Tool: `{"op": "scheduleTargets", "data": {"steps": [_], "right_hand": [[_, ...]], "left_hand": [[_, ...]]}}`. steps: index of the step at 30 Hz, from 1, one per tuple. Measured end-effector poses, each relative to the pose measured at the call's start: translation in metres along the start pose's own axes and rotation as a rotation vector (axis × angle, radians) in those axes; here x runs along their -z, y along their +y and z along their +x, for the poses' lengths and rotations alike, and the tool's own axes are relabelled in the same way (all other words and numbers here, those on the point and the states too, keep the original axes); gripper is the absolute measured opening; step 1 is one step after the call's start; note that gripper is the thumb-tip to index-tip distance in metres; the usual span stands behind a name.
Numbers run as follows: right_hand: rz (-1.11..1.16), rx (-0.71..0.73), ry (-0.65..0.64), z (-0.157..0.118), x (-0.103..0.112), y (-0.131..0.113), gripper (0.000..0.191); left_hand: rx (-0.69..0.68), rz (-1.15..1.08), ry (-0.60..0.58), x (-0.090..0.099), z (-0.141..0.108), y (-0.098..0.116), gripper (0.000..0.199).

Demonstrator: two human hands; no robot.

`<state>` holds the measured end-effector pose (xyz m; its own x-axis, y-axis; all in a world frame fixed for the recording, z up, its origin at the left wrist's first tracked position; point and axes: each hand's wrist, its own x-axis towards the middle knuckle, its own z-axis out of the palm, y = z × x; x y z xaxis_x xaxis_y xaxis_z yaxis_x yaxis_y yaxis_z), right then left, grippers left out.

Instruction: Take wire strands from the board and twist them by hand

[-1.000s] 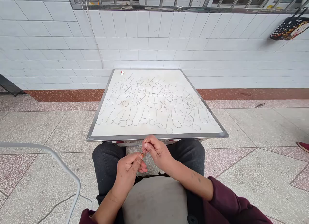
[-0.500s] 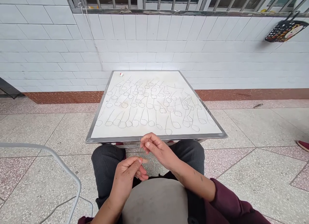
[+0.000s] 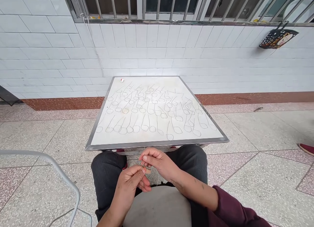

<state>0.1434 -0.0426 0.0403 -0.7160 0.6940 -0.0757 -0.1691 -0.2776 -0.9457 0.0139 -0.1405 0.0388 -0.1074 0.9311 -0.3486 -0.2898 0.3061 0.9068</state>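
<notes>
Above my lap, just in front of the table edge, my left hand (image 3: pixel 130 181) pinches a small flat tan piece (image 3: pixel 148 171) between thumb and fingers. Close beside it, my right hand (image 3: pixel 159 162) has its thumb and fingertips closed on a thin strand. The strand (image 3: pixel 158 178) curves down below the right hand; whether it is thread or wire I cannot tell. Where the fingertips meet, fine detail is hidden. Many thin loops with long tails, such as one near the front (image 3: pixel 170 137), lie in rows on the white table (image 3: pixel 157 144).
A tiny red-and-white object (image 3: pixel 122 80) sits at the table's far left corner. Beyond stands a tiled wall (image 3: pixel 147 50) with a barred window and a hanging patterned bag (image 3: pixel 278 39). A grey tube frame (image 3: pixel 61 173) is at left. At far right a red shoe (image 3: pixel 306 149) shows.
My right hand has come down and closer to my left, its fingertips now by the tan piece. The left hand keeps its pinch. The view has tilted slightly upward.
</notes>
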Motion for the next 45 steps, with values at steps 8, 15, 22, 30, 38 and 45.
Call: {"op": "scheduleTargets", "data": {"steps": [8,15,22,30,38,45], "right_hand": [[0.158,0.042,0.171,0.001,-0.009,0.008,0.029],[0.199,0.081,0.364,0.014,0.008,0.0,0.035],[-0.011,0.168,0.355,0.007,0.04,-0.014,0.034],[-0.258,0.107,0.026,-0.014,0.002,0.016,0.022],[-0.222,0.032,0.137,-0.011,0.005,0.021,0.026],[-0.353,0.223,0.25,-0.009,0.004,0.022,0.015]], "left_hand": [[-0.001,-0.032,-0.092,0.001,0.0,0.003,0.035],[0.084,0.007,-0.157,-0.005,-0.006,0.0,0.039],[-0.011,-0.078,0.088,0.004,-0.006,-0.004,0.036],[-0.071,-0.111,0.216,0.003,-0.002,0.003,0.035],[-0.055,-0.07,0.167,0.009,0.0,-0.002,0.037],[-0.039,-0.093,0.082,0.005,-0.002,0.005,0.043]]}}
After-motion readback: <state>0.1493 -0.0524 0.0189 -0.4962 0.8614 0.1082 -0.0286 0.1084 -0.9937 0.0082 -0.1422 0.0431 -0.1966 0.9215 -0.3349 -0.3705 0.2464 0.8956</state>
